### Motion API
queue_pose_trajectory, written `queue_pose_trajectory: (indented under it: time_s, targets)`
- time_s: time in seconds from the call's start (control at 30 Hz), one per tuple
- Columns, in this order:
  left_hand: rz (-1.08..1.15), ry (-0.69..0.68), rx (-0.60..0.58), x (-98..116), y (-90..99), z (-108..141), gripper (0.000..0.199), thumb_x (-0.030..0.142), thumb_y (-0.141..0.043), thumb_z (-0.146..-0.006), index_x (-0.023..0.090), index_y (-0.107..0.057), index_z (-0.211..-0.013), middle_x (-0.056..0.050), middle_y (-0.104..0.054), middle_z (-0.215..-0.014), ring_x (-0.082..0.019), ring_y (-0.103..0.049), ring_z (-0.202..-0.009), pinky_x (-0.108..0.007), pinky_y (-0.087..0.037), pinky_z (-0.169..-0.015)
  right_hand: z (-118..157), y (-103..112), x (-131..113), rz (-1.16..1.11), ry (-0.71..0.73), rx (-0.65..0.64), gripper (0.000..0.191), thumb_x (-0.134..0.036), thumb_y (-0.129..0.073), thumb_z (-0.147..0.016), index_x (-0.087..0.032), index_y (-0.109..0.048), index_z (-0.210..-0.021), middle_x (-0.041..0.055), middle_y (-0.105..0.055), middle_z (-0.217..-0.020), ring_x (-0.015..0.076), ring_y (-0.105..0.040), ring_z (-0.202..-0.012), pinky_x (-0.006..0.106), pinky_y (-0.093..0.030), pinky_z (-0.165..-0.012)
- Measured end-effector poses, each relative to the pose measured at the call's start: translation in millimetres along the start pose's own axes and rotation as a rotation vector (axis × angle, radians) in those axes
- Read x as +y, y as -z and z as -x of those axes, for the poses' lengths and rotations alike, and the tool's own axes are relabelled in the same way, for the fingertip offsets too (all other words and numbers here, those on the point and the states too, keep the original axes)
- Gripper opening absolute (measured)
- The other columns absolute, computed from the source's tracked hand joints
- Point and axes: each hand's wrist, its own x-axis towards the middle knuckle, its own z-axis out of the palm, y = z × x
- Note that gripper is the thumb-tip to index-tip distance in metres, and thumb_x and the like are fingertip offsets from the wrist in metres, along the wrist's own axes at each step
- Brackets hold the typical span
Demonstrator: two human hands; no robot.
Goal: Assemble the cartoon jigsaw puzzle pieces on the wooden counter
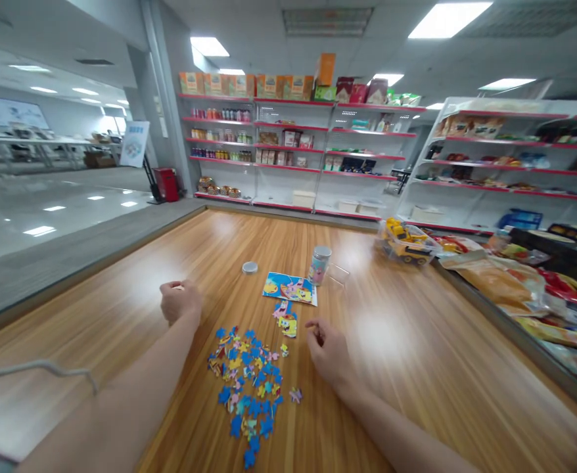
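Observation:
My left hand [180,301] rests on the wooden floor [416,355], curled into a loose fist with nothing visible in it. My right hand [326,348] hovers just right of a spread of loose jigsaw pieces [249,384], fingers curled; whether it holds a piece I cannot tell. A small joined cluster of pieces [285,320] lies between my hands. Beyond it lies the printed picture sheet [289,288], with a small open tin [319,264] at its right and the tin's round lid [250,267] to its left.
A clear box with a yellow toy truck [405,241] stands at the back right. Packets of snacks [525,289] fill a low display along the right edge. Red-edged store shelves [293,151] line the back. A wire hanger [42,371] lies at the left.

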Motion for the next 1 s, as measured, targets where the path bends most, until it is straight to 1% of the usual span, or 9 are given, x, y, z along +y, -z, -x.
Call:
queue_pose_trajectory:
  time_s: [0.13, 0.3, 0.43, 0.53, 0.67, 0.77, 0.83, 0.9, 1.0]
  targets:
    - [0.003, -0.032, 0.068, 15.1, -23.1, -17.3, 0.019, 0.028, -0.048, -0.085, 0.018, -0.061, -0.075, -0.012, -0.062, -0.071, -0.03, -0.059, -0.071, -0.038, -0.042, -0.065, -17.6, -9.9, 2.7, -0.061, -0.054, 0.058, 0.019, -0.025, -0.045, -0.081, -0.014, -0.061, -0.086, -0.0046, -0.042, -0.052, 0.0132, -0.044, -0.048, 0.023, -0.03, -0.048]
    - [0.042, -0.174, 0.058, 24.8, -45.2, -44.2, 0.027, 0.026, -0.047, -0.082, 0.02, -0.046, -0.056, 0.0, -0.041, -0.052, -0.019, -0.044, -0.057, -0.031, -0.033, -0.057, -39.9, -24.6, 7.5, -0.111, -0.048, 0.063, 0.017, -0.025, -0.046, -0.08, -0.015, -0.06, -0.082, -0.0047, -0.042, -0.051, 0.0125, -0.042, -0.048, 0.023, -0.029, -0.048]
    - [0.067, -0.353, 0.012, 27.1, -53.8, -53.5, 0.032, 0.024, -0.045, -0.081, 0.021, -0.034, -0.05, 0.003, -0.026, -0.051, -0.015, -0.033, -0.052, -0.03, -0.022, -0.053, -42.2, -24.3, 5.3, -0.173, -0.079, 0.0, 0.018, -0.026, -0.046, -0.08, -0.015, -0.06, -0.081, -0.005, -0.042, -0.052, 0.0112, -0.038, -0.046, 0.023, -0.027, -0.047]
    - [0.103, -0.524, -0.07, 25.8, -55.7, -46.3, 0.037, 0.028, -0.044, -0.082, 0.021, -0.029, -0.049, 0.003, -0.022, -0.052, -0.013, -0.03, -0.051, -0.029, -0.019, -0.053, -39.6, -19.5, 2.8, -0.151, -0.073, -0.015, 0.019, -0.026, -0.046, -0.082, -0.014, -0.061, -0.082, -0.0051, -0.04, -0.052, 0.011, -0.037, -0.047, 0.023, -0.027, -0.048]
    - [0.17, -0.783, -0.29, 21.5, -55.5, -18.4, 0.043, 0.035, -0.042, -0.086, 0.02, -0.029, -0.048, 0.003, -0.024, -0.049, -0.011, -0.032, -0.049, -0.027, -0.022, -0.051, -38.7, -9.0, 6.3, 0.037, -0.032, 0.017, 0.019, -0.023, -0.046, -0.082, -0.014, -0.062, -0.084, -0.0052, -0.038, -0.052, 0.0116, -0.04, -0.048, 0.024, -0.029, -0.051]
    - [0.204, -1.027, -0.579, 23.2, -55.1, 8.5, 0.048, 0.039, -0.047, -0.087, 0.018, -0.037, -0.044, 0.003, -0.028, -0.047, -0.011, -0.032, -0.046, -0.025, -0.026, -0.05, -39.8, -1.7, 14.8, 0.196, -0.036, 0.02, 0.023, -0.019, -0.046, -0.081, -0.014, -0.066, -0.09, -0.0043, -0.042, -0.051, 0.013, -0.045, -0.049, 0.025, -0.031, -0.053]
    - [0.223, -1.187, -0.783, 27.7, -52.5, 24.0, 0.044, 0.039, -0.051, -0.086, 0.017, -0.053, -0.049, 0.002, -0.041, -0.05, -0.011, -0.04, -0.049, -0.023, -0.034, -0.053, -40.4, 0.6, 19.3, 0.279, -0.044, 0.017, 0.028, -0.019, -0.046, -0.081, -0.016, -0.069, -0.097, -0.003, -0.048, -0.053, 0.0141, -0.048, -0.051, 0.025, -0.033, -0.054]
    - [0.248, -1.312, -0.932, 32.6, -48.1, 34.8, 0.029, 0.038, -0.056, -0.087, 0.019, -0.071, -0.071, -0.002, -0.06, -0.065, -0.016, -0.054, -0.066, -0.024, -0.044, -0.067, -40.7, 1.0, 20.1, 0.357, -0.048, 0.011, 0.034, -0.019, -0.046, -0.082, -0.017, -0.071, -0.105, -0.0011, -0.056, -0.057, 0.0151, -0.052, -0.053, 0.025, -0.034, -0.056]
    - [0.289, -1.467, -1.074, 35.6, -44.6, 42.6, 0.027, 0.032, -0.054, -0.092, 0.023, -0.071, -0.112, -0.007, -0.068, -0.105, -0.023, -0.056, -0.101, -0.035, -0.044, -0.094, -40.8, 0.2, 14.5, 0.489, -0.058, -0.023, 0.041, -0.019, -0.046, -0.083, -0.02, -0.07, -0.116, 0.0026, -0.066, -0.066, 0.017, -0.059, -0.059, 0.026, -0.035, -0.058]
